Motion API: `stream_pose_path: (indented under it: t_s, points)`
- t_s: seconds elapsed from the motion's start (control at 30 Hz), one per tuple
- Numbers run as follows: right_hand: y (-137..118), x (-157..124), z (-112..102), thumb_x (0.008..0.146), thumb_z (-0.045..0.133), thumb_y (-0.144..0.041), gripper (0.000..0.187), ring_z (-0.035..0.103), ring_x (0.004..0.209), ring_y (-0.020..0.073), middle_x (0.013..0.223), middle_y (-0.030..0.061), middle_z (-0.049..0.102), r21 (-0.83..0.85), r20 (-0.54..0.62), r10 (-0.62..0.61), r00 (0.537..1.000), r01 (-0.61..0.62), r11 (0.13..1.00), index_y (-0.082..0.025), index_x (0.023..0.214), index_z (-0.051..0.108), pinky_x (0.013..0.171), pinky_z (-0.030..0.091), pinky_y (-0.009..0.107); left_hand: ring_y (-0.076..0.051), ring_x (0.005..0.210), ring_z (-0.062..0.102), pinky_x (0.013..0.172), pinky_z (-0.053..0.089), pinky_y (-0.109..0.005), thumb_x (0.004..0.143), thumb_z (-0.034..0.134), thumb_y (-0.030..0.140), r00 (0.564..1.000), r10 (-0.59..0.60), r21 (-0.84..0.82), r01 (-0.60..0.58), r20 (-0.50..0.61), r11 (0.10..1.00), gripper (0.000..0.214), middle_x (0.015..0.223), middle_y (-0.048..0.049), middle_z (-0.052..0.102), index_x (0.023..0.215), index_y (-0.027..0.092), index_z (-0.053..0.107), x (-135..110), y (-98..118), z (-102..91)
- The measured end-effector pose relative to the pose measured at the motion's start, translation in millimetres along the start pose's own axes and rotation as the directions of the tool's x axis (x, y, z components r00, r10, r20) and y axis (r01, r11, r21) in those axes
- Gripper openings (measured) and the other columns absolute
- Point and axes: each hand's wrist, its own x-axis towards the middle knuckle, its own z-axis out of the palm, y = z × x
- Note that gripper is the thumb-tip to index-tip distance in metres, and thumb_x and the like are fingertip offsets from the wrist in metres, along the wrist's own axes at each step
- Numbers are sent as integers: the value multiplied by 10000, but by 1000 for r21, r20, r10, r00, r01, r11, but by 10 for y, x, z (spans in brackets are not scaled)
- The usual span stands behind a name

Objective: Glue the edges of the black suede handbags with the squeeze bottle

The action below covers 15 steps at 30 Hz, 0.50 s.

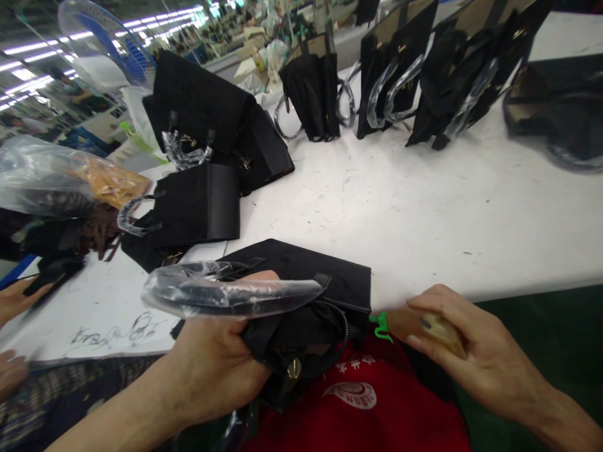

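My left hand (230, 358) is closed around a black handbag (311, 257), gripping it below its plastic-wrapped handle (235, 298). The bag is tilted in front of me, and a curved zipper with a metal puller (294, 368) faces my side. In my right hand (471, 339), the fingers wrap a wooden-handled tool (424, 326) beside the bag's right edge. Something bright green (382, 328) shows at the tool's end by the bag; the working tip cannot be made out.
More black handbags (193, 207) lie at the left on the white table (400, 213). Several others (311, 94) stand along its back. Another person's hand (19, 301) holds a dark item at the far left. A clear plastic bag (42, 176) and a blue fan (122, 56) are beyond.
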Motion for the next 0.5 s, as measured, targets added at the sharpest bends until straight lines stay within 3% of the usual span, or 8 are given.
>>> stream_pose_path:
  t_s: [0.1,0.3,0.4,0.5]
  points:
    - [2,-2,2,950,636,-318,211,630,792,175,965,25,610,-31,-51,-6,999,4,1000,-274,1146,568,654,513,280,-96,637,603,566,495,-193,827,548,131,998,67,-5,-67,-12,998,132,723,30,599,750,200,630,5,0,-4]
    - [45,-39,4,925,668,-338,237,626,803,181,983,26,617,-25,-173,52,984,-57,998,-265,1132,576,650,510,281,-104,639,614,563,498,-206,837,528,118,999,55,-12,-55,3,998,164,722,19,615,742,192,639,32,-6,-9]
    - [48,-35,27,924,668,-342,221,627,765,167,951,6,623,-7,-116,91,989,-93,996,-276,1118,585,634,508,272,-104,678,632,602,523,-203,838,527,97,997,74,24,-74,-23,997,164,767,18,644,815,202,651,54,-7,-8]
    - [43,-26,29,925,662,-389,216,647,740,161,914,-20,644,46,-24,162,987,-161,986,-301,1107,586,605,516,253,-87,665,632,586,523,-170,821,557,85,970,215,100,-204,-110,974,218,752,51,637,937,244,649,67,-20,1]
